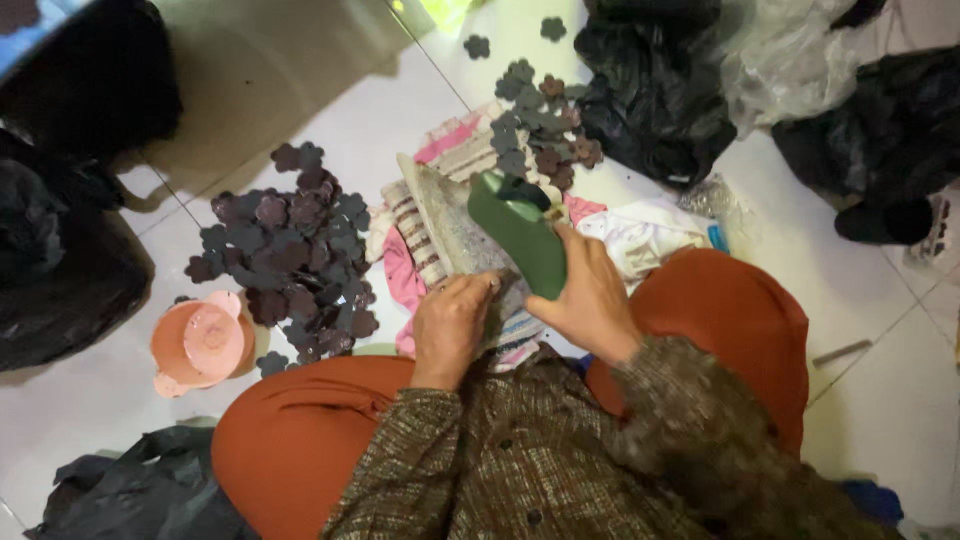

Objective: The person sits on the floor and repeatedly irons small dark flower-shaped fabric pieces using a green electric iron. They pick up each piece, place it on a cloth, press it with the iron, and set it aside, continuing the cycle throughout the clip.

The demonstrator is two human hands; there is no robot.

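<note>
Centrally, a person in orange trousers is sitting on the white tiled floor (880, 400), with a heap of dark flower-shaped pieces (290, 250) lying to the left. Striped cloth (440, 230) is resting on the lap. Right hand (590, 300) is grasping a green tool (520, 232); left hand (450, 325) is clenching a grey glittery sheet (455, 225) beside it.

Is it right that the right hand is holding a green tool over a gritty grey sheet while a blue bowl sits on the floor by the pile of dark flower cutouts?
Not quite: the bowl is pink, not blue. The head view shows it beside the flower cutouts, with the right hand holding the green tool over the grey sheet.
</note>
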